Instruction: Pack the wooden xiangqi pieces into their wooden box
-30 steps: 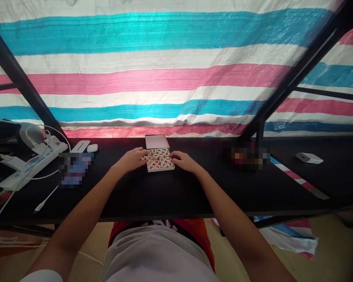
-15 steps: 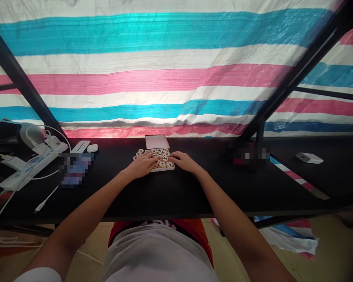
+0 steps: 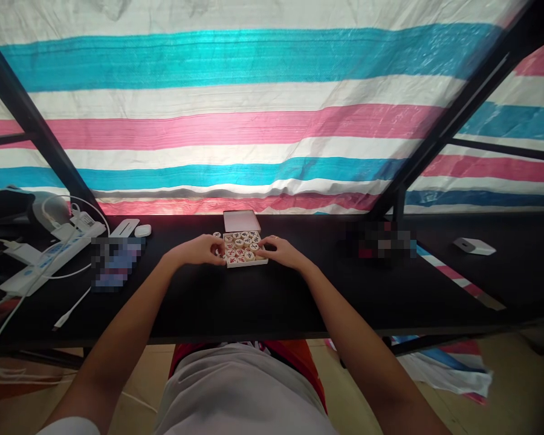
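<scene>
A white box (image 3: pixel 248 263) on the black table holds rows of round xiangqi pieces (image 3: pixel 240 243), some marked in red and some in black. Behind it lies its pale lid (image 3: pixel 240 221). My left hand (image 3: pixel 202 249) is at the box's left side, fingers curled round a pale xiangqi piece that is mostly hidden. One loose piece (image 3: pixel 216 234) rests just beyond those fingers. At the opposite edge, my right hand (image 3: pixel 281 250) holds the box's right side, with thumb and bent fingers against it.
On the left are a power strip (image 3: pixel 49 261) with cables, a blurred phone-like object (image 3: pixel 118 263), a small white case (image 3: pixel 142 231) and a cable plug (image 3: pixel 62 320). A blurred dark object (image 3: pixel 381 240) and a white adapter (image 3: pixel 475 246) lie to the right. Striped sheeting (image 3: pixel 236 130) hangs behind.
My left hand has moved left, off the top of the pieces to the box's left side, uncovering the rows. My right hand has stayed at the right edge.
</scene>
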A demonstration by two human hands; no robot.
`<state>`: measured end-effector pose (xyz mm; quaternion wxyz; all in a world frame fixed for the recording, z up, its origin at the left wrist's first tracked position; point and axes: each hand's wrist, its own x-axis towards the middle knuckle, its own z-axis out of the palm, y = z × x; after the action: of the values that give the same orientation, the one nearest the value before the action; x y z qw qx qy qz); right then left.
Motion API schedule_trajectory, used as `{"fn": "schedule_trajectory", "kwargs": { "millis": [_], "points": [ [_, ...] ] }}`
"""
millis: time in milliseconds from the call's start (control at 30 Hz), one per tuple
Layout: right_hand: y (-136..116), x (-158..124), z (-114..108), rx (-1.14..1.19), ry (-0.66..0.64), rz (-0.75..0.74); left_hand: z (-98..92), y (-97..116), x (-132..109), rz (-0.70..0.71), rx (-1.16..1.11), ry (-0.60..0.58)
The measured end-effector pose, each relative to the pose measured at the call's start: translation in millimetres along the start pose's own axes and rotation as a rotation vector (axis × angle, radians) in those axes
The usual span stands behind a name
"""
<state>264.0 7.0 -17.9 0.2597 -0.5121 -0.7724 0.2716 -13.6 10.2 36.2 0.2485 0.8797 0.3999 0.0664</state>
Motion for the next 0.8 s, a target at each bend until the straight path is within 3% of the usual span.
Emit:
{"fn": "schedule_trajectory", "kwargs": {
  "millis": [67, 167, 400, 600, 800],
  "points": [
    [0, 0, 0, 0.009, -0.003, -0.017, -6.0, -6, -4, -0.077, 0.012, -0.142],
    [1, 0, 0, 0.013, 0.001, -0.025, -2.3, -11, -1, -0.150, 0.073, -0.192],
    [4, 2, 3, 0.011, 0.010, -0.006, 6.7, -16, 9, -0.114, 0.150, -0.014],
    [2, 0, 1, -0.005, 0.013, -0.014, 6.1, -15, 8, -0.153, 0.162, -0.011],
    [4, 1, 2, -0.022, 0.017, -0.039, 6.8, -4, 7, -0.005, 0.283, 0.179]
  ]
}}
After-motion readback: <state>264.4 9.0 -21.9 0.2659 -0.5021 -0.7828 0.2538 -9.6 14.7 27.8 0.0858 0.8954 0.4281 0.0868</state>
